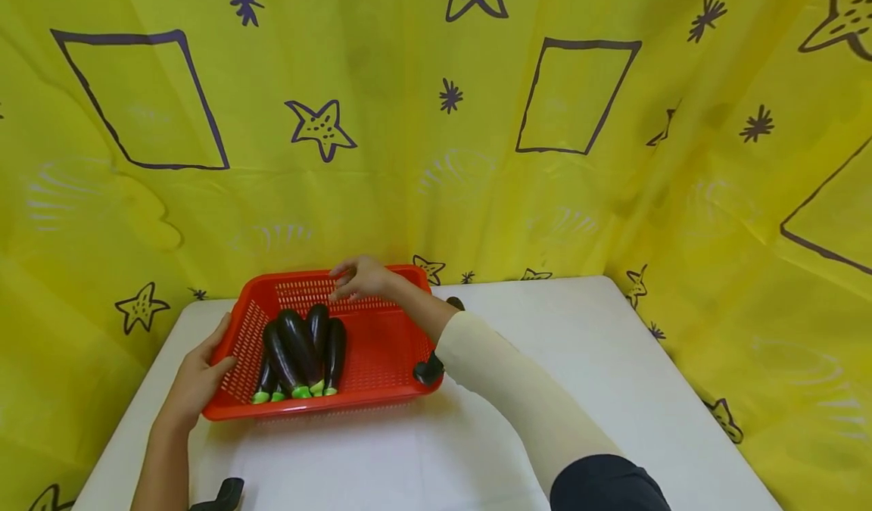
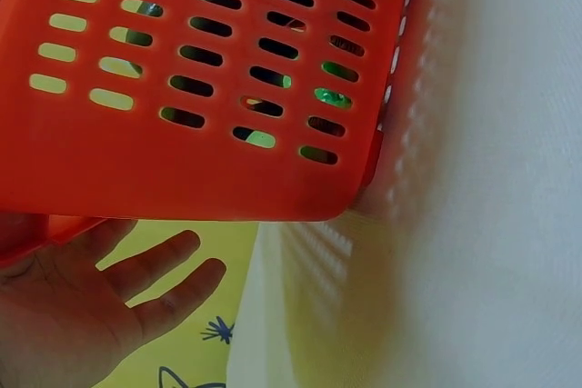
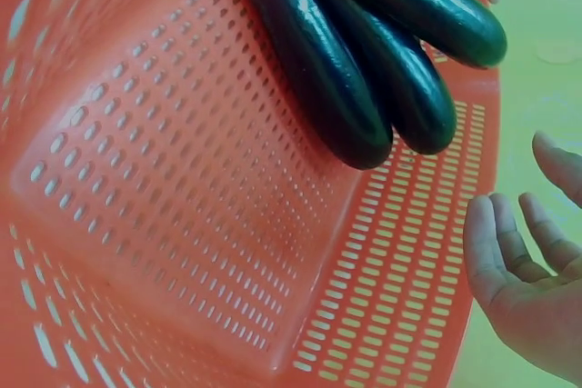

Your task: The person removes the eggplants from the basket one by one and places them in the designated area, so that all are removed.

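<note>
Several dark purple eggplants [image 1: 297, 344] with green caps lie side by side in the left half of a red plastic basket [image 1: 384, 401]. Their caps point toward the basket's front. My left hand [image 1: 197, 378] holds the basket's left rim, thumb over it; in the left wrist view some of its fingers [image 2: 168, 293] spread out below the rim. Above the basket's back side, my right hand [image 1: 364, 278] has loosely bent fingers and holds nothing. In the right wrist view this hand [image 3: 536, 288] is beside the rim, apart from the eggplants [image 3: 318, 70].
A white-covered table [image 1: 545, 352] carries the basket. Yellow curtains [image 1: 381, 193] with drawn stars and frames stand behind and at both sides. Black camera mounts show at the right wrist [image 1: 429, 369] and left wrist [image 1: 221, 496].
</note>
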Motion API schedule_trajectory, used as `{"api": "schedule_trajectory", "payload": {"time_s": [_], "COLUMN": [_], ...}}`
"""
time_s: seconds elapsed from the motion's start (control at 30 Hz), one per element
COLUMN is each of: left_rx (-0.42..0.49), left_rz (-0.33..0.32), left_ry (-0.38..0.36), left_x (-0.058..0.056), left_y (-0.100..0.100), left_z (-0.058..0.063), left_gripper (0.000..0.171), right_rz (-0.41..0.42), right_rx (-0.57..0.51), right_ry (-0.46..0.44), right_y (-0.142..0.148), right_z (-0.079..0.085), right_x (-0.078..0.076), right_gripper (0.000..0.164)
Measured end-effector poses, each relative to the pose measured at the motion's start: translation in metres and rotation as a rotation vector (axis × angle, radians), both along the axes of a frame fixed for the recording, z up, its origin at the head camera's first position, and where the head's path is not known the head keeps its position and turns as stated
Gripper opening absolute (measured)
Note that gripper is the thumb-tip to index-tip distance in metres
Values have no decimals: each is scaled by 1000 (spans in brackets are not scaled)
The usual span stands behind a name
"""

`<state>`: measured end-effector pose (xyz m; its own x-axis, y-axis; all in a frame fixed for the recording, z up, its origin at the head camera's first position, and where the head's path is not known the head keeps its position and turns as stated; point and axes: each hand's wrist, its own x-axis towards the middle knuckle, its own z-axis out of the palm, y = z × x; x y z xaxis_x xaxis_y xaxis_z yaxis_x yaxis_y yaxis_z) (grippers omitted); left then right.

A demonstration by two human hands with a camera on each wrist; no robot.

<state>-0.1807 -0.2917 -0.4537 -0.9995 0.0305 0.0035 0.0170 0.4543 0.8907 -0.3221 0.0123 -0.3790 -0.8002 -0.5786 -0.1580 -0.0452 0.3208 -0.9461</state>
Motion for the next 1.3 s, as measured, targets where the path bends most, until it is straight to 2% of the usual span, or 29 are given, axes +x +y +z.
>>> {"api": "schedule_trajectory", "payload": {"time_s": [0.23,0.47,0.77,1.03,1.3], "left_rx": [-8,-29,-39,-39,-51], "left_rz": [2,1,8,6,5], "left_ry": [-17,-6,-7,-6,1], "left_x": [1,0,0,-1,0], "left_y": [2,3,1,0,1], "left_z": [2,3,2,0,0], "left_gripper": [71,71,72,71,71], "right_rz": [75,151,184,247,270], "right_rx": [35,49,91,139,189], "right_ry": [57,54,40,70,119], "right_y": [-11,-24,-35,-42,-48], "right_z": [-4,-13,-18,-21,-26], "right_x": [4,5,4,5,4], "right_gripper": [52,55,55,52,49]}}
